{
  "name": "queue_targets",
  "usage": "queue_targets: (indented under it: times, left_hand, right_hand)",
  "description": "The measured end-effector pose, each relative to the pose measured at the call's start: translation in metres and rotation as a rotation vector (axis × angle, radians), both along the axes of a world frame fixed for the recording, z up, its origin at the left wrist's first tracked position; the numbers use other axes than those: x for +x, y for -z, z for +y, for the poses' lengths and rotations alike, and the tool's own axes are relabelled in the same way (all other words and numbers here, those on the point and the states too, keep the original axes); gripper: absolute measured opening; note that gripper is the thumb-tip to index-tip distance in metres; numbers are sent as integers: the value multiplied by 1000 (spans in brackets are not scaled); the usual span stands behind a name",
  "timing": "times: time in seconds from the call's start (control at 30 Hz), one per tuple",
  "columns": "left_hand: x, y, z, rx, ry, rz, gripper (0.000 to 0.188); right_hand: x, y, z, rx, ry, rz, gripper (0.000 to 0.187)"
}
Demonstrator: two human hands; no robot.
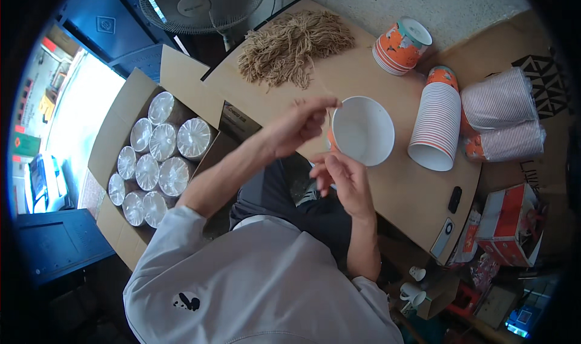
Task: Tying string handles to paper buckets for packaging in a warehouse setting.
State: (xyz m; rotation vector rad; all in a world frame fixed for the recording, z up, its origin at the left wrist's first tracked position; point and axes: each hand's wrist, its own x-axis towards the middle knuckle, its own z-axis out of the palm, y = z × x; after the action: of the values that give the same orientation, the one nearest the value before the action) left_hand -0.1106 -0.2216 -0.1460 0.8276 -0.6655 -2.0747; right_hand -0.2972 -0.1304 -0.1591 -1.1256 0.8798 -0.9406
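A white-lined paper bucket [369,132] with an orange outside lies tipped on the table in front of me, its round mouth facing me. My left hand [302,126] is at the bucket's left rim, index finger and thumb closed together and the other fingers curled. Below it, my right hand [345,183] has its thumb and bent fingers drawn together by the bucket's lower left edge. A thin pale strand seems to run between the hands, too fine to make out surely. Behind them lies a heap of beige cords [293,44].
A short bucket stack [399,47] stands at the back right, and a long stack [437,123] lies nearer. Beyond it are wrapped stacks [499,99]. A carton [106,144] of plastic-wrapped rolls is at left. A fan [203,5] stands behind; a black object [455,200] lies near the table edge.
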Motion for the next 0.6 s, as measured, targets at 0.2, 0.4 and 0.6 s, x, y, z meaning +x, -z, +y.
queue_targets:
  times: [0.2,0.4,0.6]
  left_hand:
    - [-1,1,63,-185,-40,-27,21]
    - [11,10,88,-253,180,-20,20]
    - [34,25,84,-178,190,160,17]
  right_hand:
    - [17,26,27,343,62,-576,59]
    - [8,28,42,217,484,-588,21]
    - [7,16,44,173,168,-372,60]
